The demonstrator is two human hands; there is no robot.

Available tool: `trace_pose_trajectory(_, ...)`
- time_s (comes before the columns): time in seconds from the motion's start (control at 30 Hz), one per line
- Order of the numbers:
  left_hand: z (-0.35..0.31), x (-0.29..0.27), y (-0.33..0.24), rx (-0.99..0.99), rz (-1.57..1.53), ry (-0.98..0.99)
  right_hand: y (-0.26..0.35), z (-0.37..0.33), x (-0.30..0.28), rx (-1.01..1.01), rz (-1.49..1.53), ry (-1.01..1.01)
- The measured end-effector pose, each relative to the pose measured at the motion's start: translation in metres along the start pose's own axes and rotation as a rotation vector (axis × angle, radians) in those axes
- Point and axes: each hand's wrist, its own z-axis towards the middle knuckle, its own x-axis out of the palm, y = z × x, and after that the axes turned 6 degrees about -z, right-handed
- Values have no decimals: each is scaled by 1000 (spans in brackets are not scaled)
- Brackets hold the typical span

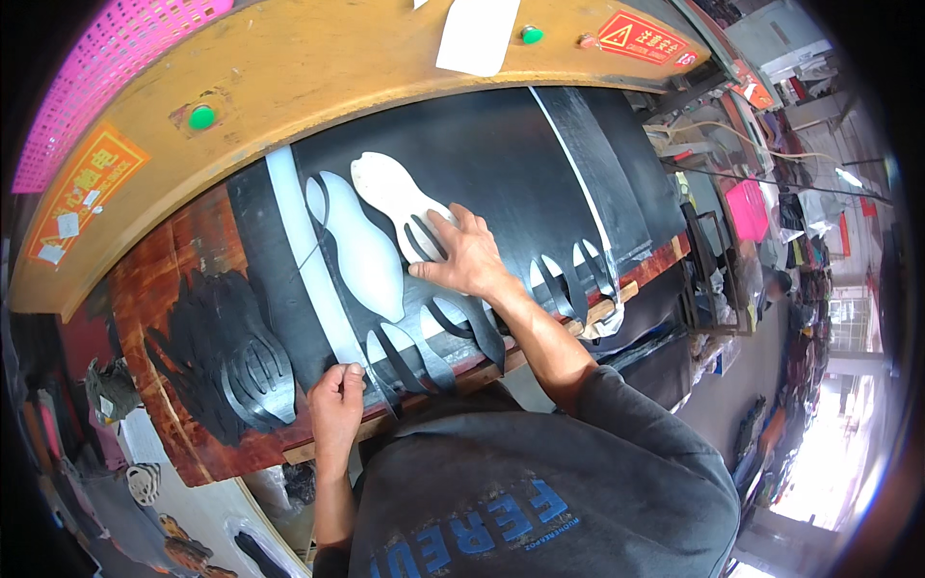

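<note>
My right hand (467, 255) grips the near end of a cream-white, shoe-shaped cutting die (385, 188), thumb on one side and fingers on the other. Dark slots show in the die beside my fingers. It lies on a black sheet (482, 144) spread over the bench. Left of the die, a shoe-shaped cutout (361, 255) shows the pale surface below, with a thin black strip across its far end. At the sheet's near edge my left hand (337, 400) is closed, its thumb against the curled fingers. What it pinches is hidden.
Slotted black cut pieces (226, 352) lie piled on the reddish-brown board (154, 260) at left. More cutouts (559, 284) line the sheet's near edge. A yellow machine beam (318, 72) with green buttons spans the far side, a pink basket (106, 82) above it. Racks stand at right.
</note>
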Motion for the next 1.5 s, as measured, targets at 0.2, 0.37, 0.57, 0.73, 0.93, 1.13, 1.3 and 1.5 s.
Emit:
trace_pose_trajectory(0.2, -6, 3, 20, -76, -35, 35, -11, -13, -13, 39, 180, -11)
trace_pose_trajectory(0.37, -11, 13, 32, -54, -28, 44, 1, -30, 2, 46, -131, -55)
trace_pose_trajectory(0.57, -10, 14, 33, -60, -75, 52, 1, -28, 4, 69, -22, -90)
trace_pose_trajectory(0.73, -7, 11, 37, -79, -57, 44, 3, -31, 4, 73, 21, -115)
trace_pose_trajectory(0.93, -2, 21, 21, -71, 12, 76, 1, -29, 14, 109, 18, -132)
trace_pose_trajectory(1.13, 8, 37, -3, 39, -16, 138, -22, -38, 1, 12, 247, -69)
trace_pose_trajectory(1.3, 8, 37, -13, 62, -40, 161, -49, -61, -19, 216, 267, 67)
trace_pose_trajectory(1.5, 70, 80, -45, 563, 136, 45, -40, -63, 12, 37, 36, -144)
